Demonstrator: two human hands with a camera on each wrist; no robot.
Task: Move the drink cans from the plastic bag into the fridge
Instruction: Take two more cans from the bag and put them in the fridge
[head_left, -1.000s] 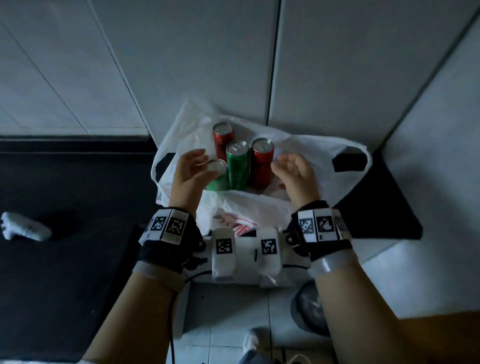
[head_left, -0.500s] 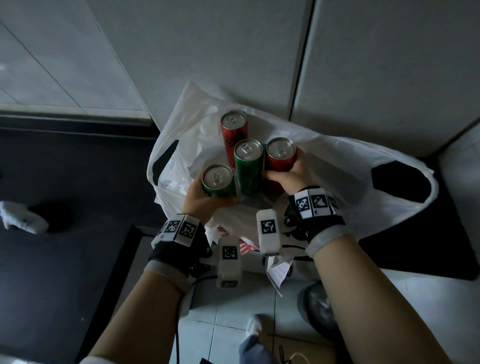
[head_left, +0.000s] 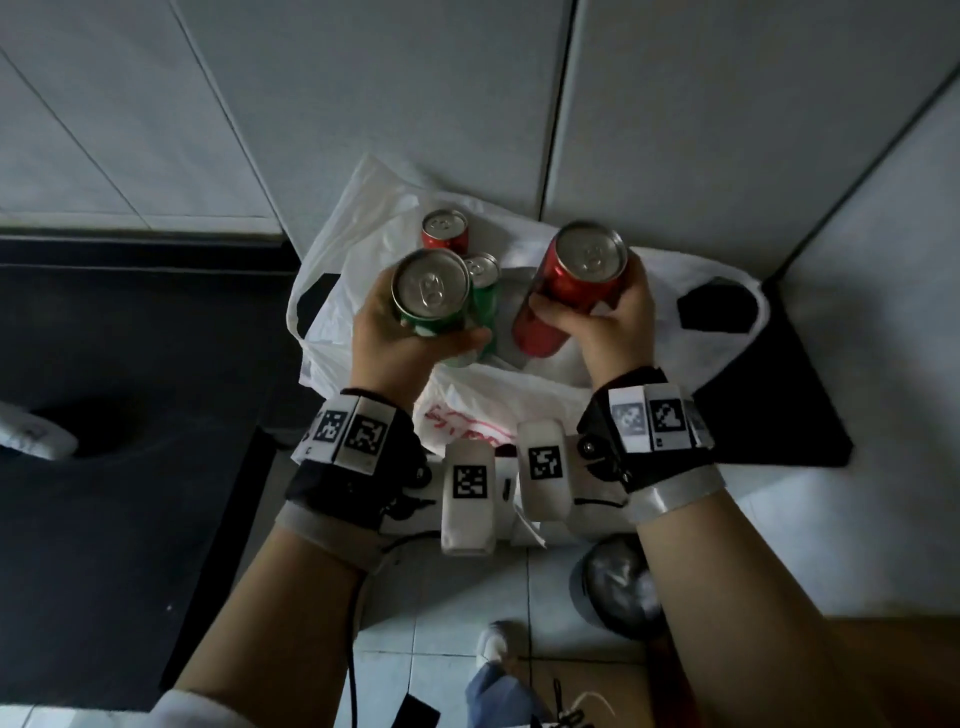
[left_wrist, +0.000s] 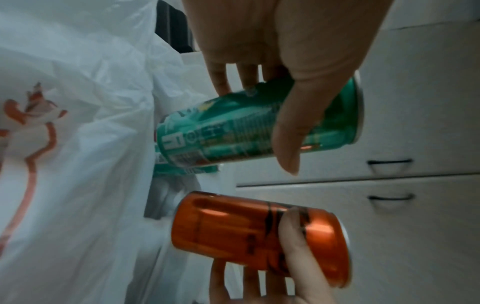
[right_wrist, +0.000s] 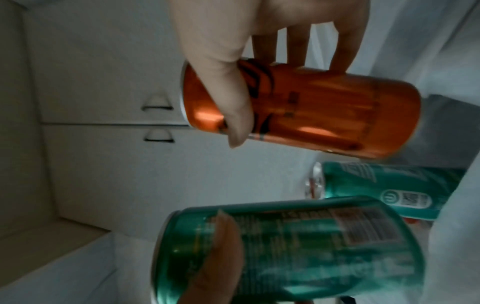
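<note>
Two hands each hold one drink can above the bag. The left hand (head_left: 400, 338) has its fingers and thumb curled around a green can (head_left: 431, 293), near the top of it. The right hand (head_left: 605, 317) has its fingers and thumb wrapped around a red can (head_left: 569, 288), which leans a little. Both cans are up in the air, close side by side but not touching.

The white plastic bag (head_left: 353, 228) sits open on the floor, against the closed fridge doors (head_left: 395, 88). Two more cans stand inside it: another green can (head_left: 483, 291) and, behind it, a red one (head_left: 445, 232). All four have shiny silver tops with pull tabs. The green can has small printed words and a barcode on its side (left_wrist: 233, 131). The bag has red marks printed on its front.
</note>
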